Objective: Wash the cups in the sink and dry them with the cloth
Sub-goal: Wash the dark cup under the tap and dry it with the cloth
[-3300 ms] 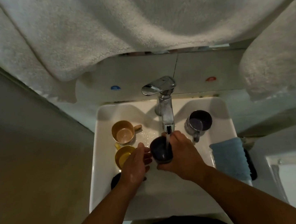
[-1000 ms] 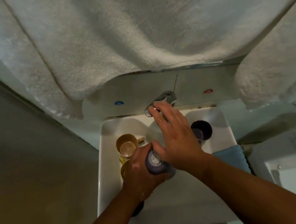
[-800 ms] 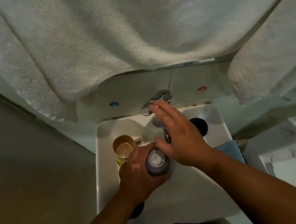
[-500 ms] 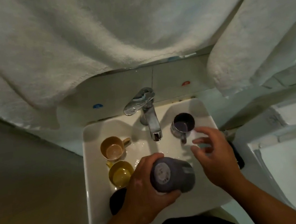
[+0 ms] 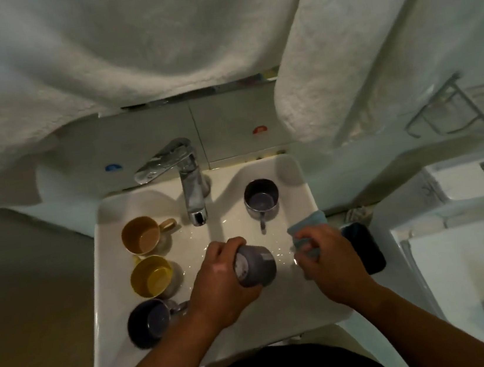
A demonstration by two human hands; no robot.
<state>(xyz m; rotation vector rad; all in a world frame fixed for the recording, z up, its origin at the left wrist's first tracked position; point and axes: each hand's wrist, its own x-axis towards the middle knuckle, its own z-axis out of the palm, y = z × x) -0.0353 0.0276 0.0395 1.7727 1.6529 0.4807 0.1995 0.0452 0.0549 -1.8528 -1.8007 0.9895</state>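
My left hand (image 5: 216,282) grips a grey cup (image 5: 256,264) over the middle of the white sink (image 5: 312,306), the cup lying on its side with its base toward me. My right hand (image 5: 325,252) pinches the blue cloth (image 5: 306,225) at the sink's right rim. A tan cup (image 5: 141,235), a yellow cup (image 5: 151,275) and a dark cup (image 5: 148,322) stand in a row along the sink's left side. Another dark cup (image 5: 262,200) stands at the back right. No water runs from the chrome tap (image 5: 192,190).
White towels (image 5: 124,45) hang low over the sink, one more at the right (image 5: 339,41). A black phone-like object (image 5: 364,245) lies beside the sink's right edge. A toilet (image 5: 464,246) and a wire rack (image 5: 452,106) are at the right.
The right hand left the tap lever after the water stopped, reached right and took hold of the blue cloth. The left hand keeps the grey cup, now turned on its side.
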